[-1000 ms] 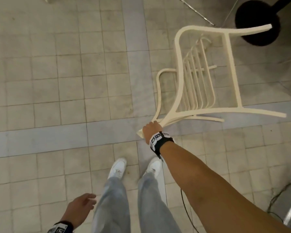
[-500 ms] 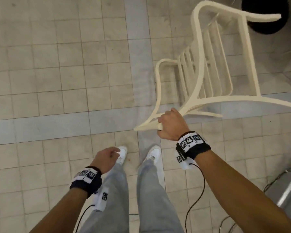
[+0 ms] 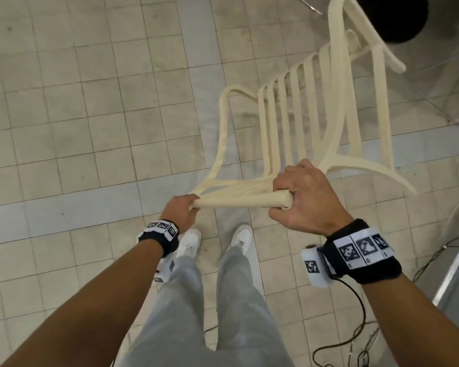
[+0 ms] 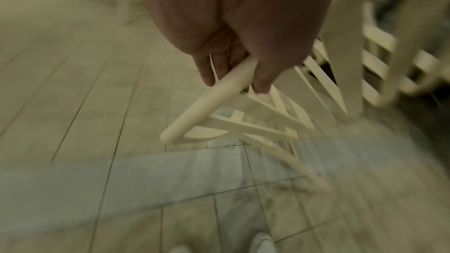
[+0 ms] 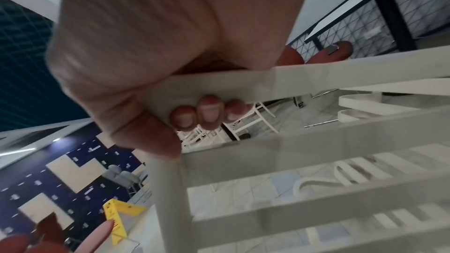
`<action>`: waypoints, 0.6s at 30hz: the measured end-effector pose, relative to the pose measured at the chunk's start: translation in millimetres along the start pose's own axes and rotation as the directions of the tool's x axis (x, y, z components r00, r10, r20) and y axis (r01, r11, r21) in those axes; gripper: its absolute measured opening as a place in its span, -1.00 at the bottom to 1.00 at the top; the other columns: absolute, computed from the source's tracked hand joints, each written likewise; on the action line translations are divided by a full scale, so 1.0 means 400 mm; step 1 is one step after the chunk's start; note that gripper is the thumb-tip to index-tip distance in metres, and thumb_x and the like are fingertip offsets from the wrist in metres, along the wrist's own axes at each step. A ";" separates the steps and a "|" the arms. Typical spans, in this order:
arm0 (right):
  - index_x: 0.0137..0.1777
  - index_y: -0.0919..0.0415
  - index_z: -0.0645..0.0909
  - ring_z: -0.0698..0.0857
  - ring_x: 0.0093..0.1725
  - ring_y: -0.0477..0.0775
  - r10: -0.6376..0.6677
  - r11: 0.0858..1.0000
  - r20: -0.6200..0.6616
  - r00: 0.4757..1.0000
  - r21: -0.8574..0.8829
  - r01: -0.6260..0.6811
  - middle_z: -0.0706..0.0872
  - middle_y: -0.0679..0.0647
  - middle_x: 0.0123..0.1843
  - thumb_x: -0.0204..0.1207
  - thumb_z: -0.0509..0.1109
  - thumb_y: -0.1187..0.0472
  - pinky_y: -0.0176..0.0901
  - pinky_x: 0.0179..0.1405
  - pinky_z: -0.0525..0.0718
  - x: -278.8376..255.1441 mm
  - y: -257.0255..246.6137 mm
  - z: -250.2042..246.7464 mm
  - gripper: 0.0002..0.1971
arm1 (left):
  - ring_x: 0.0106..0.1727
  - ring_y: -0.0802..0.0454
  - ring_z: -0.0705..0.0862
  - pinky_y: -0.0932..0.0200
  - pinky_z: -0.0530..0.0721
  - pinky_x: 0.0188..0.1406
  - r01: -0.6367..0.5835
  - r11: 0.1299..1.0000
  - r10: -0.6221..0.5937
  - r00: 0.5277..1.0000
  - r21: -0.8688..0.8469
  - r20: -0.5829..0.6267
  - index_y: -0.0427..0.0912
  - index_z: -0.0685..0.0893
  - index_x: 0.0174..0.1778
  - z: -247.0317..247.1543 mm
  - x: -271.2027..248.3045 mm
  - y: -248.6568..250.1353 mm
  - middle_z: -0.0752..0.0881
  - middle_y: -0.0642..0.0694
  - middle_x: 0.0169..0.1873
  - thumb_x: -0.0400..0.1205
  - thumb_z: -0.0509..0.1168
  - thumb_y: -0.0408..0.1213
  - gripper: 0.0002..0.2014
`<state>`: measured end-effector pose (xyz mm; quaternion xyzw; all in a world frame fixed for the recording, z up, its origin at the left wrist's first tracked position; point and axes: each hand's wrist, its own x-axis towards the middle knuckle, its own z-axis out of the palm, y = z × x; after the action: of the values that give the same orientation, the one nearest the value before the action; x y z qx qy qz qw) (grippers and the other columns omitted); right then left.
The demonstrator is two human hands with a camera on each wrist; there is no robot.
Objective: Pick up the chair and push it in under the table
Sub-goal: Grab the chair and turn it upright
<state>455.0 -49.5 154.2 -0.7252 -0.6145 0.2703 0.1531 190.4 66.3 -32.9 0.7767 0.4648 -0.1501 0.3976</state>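
Cream-coloured and slatted, the chair (image 3: 297,120) fills the right half of the head view, tipped far over above the tiled floor (image 3: 64,102). Its seat and legs reach away to the far right toward a round black table base (image 3: 392,14), and its back comes toward the person. The table top itself does not show in this view, so I cannot tell how far the chair has to travel.

The chair's top rail (image 3: 241,201) is the part that matters. It lies left to right across the person's front, just above the white shoes (image 3: 215,241), and the bulk of the chair hangs beyond it on the far side. Any push toward the table probably has to run away from the body and to the right, with both hands steering the rail's ends.

The right hand (image 3: 305,197) is wrapped round the rail's right end. The right wrist view shows its fingers (image 5: 207,114) curled under the rail and the thumb over it. The left hand (image 3: 182,210) grips the left end, and the blurred left wrist view shows its fingers (image 4: 214,66) closed on the rail.

Half a second earlier only the right hand held the chair, while the left hung by the leg. Now both hold it, and the rail sits nearer the body and more level.
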 end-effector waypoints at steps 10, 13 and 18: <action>-0.29 0.12 0.61 0.68 -0.18 0.15 0.406 0.893 -0.118 0.906 0.264 -0.365 0.70 0.12 -0.21 0.27 0.71 0.40 -0.07 -0.17 0.57 -0.390 0.102 -0.237 -0.69 | -0.19 0.02 0.70 0.03 0.69 -0.21 -0.563 0.801 0.596 0.779 0.201 -0.194 0.06 0.81 -0.06 -0.254 -0.125 0.262 0.81 0.08 -0.28 0.50 0.44 0.05 -0.79; -0.16 0.01 0.73 0.74 -0.09 -0.05 0.584 0.789 -0.102 0.805 0.305 -0.534 0.79 -0.03 -0.06 0.20 0.77 0.09 -0.41 -0.11 0.57 -0.508 0.133 -0.209 -0.71 | -0.23 0.00 0.66 -0.03 0.64 -0.20 -0.690 0.695 0.719 0.674 0.200 -0.173 0.01 0.85 -0.05 -0.275 -0.123 0.363 0.83 0.07 -0.28 0.48 0.46 0.11 -0.71; 0.08 0.02 0.84 0.74 -0.05 -0.38 0.752 0.641 -0.078 0.655 0.318 -0.699 0.87 -0.12 -0.01 0.12 0.78 -0.01 -0.74 -0.10 0.48 -0.650 0.185 -0.050 -0.51 | -0.21 0.04 0.63 0.05 0.47 -0.14 -0.743 0.546 0.813 0.582 0.387 -0.029 0.08 0.84 -0.07 -0.228 -0.118 0.470 0.84 0.10 -0.31 0.45 0.38 0.24 -0.65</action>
<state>500.7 -315.0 182.4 -0.9078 -0.2099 0.3116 0.1864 311.6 59.8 143.8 0.9679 0.0752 0.0473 0.2351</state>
